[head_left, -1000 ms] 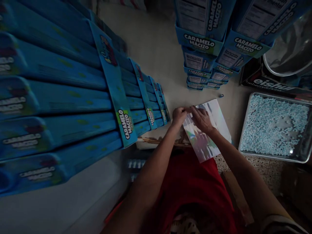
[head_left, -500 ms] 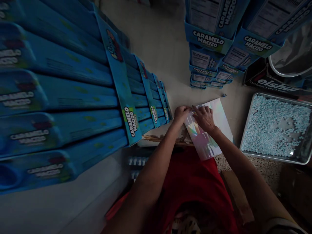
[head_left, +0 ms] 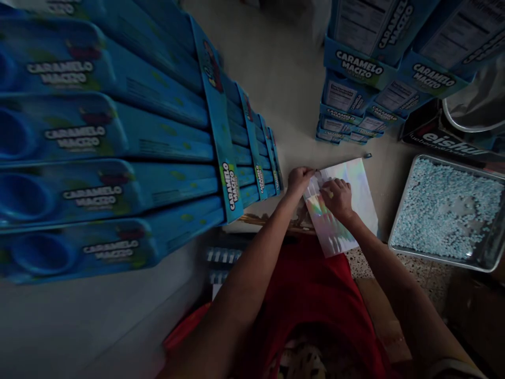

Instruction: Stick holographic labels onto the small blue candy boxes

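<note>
A shiny, iridescent sheet (head_left: 365, 197) lies at an angle near the table's front edge, its surface catching pink, green and yellow light. At its upper left corner my left hand (head_left: 300, 180) is closed, thumb and fingers pinching the edge. Above the sheet's left half is my right hand (head_left: 338, 196), fingers curled and tips pressed together. What those fingertips hold, if anything, is too small and dark to make out. A tiny dark piece (head_left: 367, 155) lies just beyond the sheet's far corner.
Stacked blue candy boxes (head_left: 173, 142) rise close on the left. More blue boxes (head_left: 351, 97) stand at the back right. A metal tray (head_left: 440, 258) of pale blue pellets is at right, before a dark carton (head_left: 445, 143) and a metal bowl (head_left: 469, 129).
My right hand has drawn away from my left, back toward me along the sheet, and its fingers are more curled. My left hand stays at the corner. The camera view has shifted slightly.
</note>
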